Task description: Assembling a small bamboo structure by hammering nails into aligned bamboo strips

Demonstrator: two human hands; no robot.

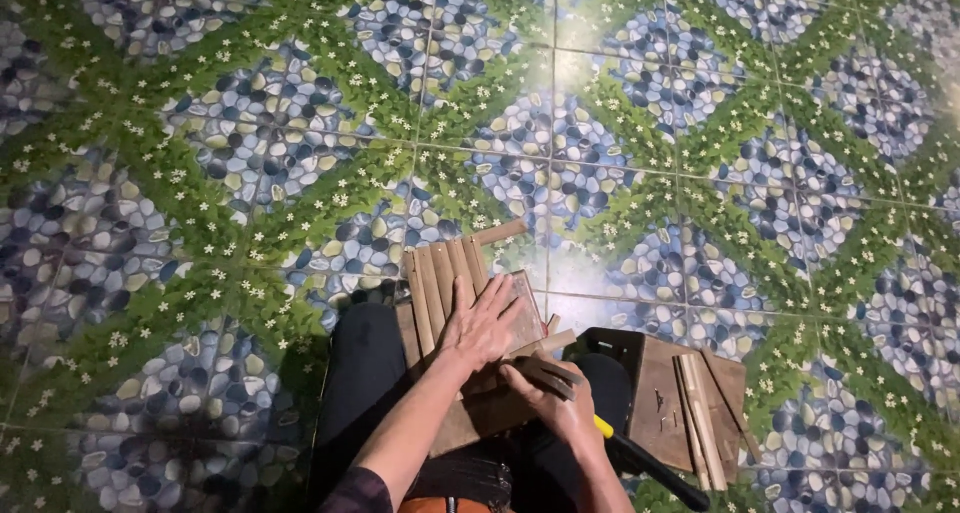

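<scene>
Fingers (497,303) of the left hand (483,325) are spread flat on the slats (440,278), which should be kept pinned while the right hand (552,398), closed on a knife (640,455), is guided steadily.

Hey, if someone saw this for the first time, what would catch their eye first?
The floor tiles, printed with blue pebbles and green flowered bands, fill the view. At bottom centre, the left hand presses flat on a row of bamboo slats, while the right hand grips a yellow-handled tool beside them.
</scene>
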